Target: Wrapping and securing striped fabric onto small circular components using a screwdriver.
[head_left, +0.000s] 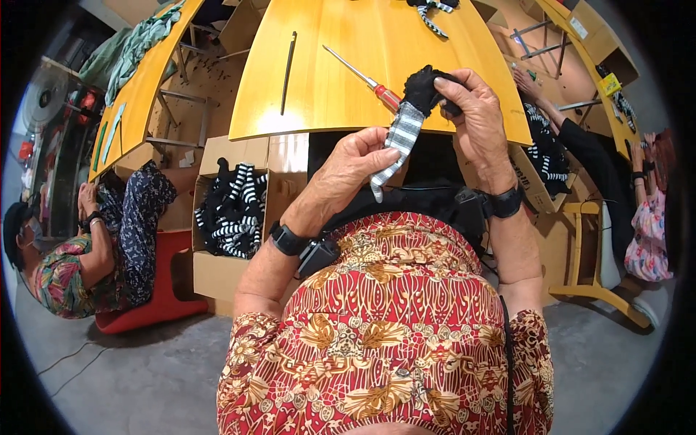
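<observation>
Between my hands, just above the table's near edge, is a small sock-like fabric piece (407, 133) with grey and white stripes and a bunched black end. My left hand (353, 165) pinches the striped part near its narrow tip between thumb and fingers. The black end is gripped by my right hand (475, 109), thumb on top. Behind the fabric piece lies a screwdriver (371, 83) with a red handle, its shaft pointing to the far left. A thin black rod (288, 72) rests farther left on the table.
The yellow table (319, 109) spans the middle, with more striped fabric pieces (431, 18) at its far side. Below left stands a cardboard box (217, 272) full of striped pieces; another box (536, 190) stands right. A seated person (80, 268) is at left; others' arms show right.
</observation>
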A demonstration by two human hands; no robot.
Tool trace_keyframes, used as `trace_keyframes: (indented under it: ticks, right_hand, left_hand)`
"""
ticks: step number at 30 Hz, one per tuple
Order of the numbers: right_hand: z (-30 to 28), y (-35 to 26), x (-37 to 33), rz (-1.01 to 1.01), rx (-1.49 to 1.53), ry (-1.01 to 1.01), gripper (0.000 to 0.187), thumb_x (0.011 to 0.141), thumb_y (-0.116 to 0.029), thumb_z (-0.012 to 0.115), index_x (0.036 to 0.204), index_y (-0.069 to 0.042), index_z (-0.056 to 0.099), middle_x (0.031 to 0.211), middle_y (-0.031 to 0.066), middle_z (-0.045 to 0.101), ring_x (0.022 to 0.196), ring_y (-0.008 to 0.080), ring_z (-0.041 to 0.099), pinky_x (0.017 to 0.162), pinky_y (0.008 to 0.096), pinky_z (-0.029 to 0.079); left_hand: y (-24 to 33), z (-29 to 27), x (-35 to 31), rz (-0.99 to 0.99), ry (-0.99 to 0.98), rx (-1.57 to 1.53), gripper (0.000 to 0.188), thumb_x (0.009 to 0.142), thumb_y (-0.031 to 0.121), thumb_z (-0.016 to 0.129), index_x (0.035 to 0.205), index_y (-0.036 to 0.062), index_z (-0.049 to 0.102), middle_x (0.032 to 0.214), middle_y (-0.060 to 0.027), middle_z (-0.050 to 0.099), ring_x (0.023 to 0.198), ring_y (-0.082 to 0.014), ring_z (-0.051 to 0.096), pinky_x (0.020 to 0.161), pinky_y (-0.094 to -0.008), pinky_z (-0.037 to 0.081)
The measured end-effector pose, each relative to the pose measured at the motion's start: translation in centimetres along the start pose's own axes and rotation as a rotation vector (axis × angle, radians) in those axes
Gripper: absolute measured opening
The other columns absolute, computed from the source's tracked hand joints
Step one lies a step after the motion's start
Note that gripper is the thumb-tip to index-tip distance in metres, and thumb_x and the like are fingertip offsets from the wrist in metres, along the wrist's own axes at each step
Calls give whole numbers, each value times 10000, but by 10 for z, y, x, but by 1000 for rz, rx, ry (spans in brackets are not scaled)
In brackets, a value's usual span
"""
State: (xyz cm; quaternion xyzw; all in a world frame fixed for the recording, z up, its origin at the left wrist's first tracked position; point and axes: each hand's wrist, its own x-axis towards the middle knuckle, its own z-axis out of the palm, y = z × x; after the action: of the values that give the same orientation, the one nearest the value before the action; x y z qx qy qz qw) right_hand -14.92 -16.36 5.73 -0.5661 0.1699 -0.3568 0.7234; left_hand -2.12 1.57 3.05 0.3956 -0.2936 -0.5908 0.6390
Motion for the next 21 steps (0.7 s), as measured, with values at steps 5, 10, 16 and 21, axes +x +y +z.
trace_keyframes:
  ticks: [5, 10, 16, 21]
  right_hand:
    - [-9, -12, -3, 49, 38, 103, 133, 867, -108, 676, 990, -65, 652, 814, -22, 645, 687, 37, 581, 619, 173, 472]
    - [-44, -17, -7, 40, 126, 123, 214, 873, -64, 654, 1081, -29, 621, 857, 13, 659, 697, 59, 612, 555, 157, 491]
    - [-49, -19, -29, -118, -98, 273, 402, 922, -166, 588, 1284, -1, 530, 1081, 121, 611, 1030, 181, 598, 875, 311, 511]
    - [-27, -19, -74, -189, -659, 193, 330, 874, -114, 642, 1186, -18, 600, 978, 58, 632, 911, 128, 598, 810, 252, 496]
  left_hand:
    - [-7, 1, 7, -33, 15, 51, 182, 903, 181, 655, 1017, 53, 592, 779, 25, 611, 622, -27, 548, 554, -168, 455]
    - [-15, 10, 32, -106, 19, 54, 154, 924, 204, 630, 1001, 73, 604, 771, 47, 605, 618, -14, 539, 540, -157, 444]
    - [-13, 6, 56, -75, -5, -47, 176, 925, 226, 623, 1014, 74, 608, 816, 8, 643, 691, -56, 593, 595, -185, 465]
    - [-26, 13, 88, -77, 45, -261, 223, 936, 192, 601, 1110, 65, 546, 940, -59, 659, 779, -110, 630, 656, -240, 514]
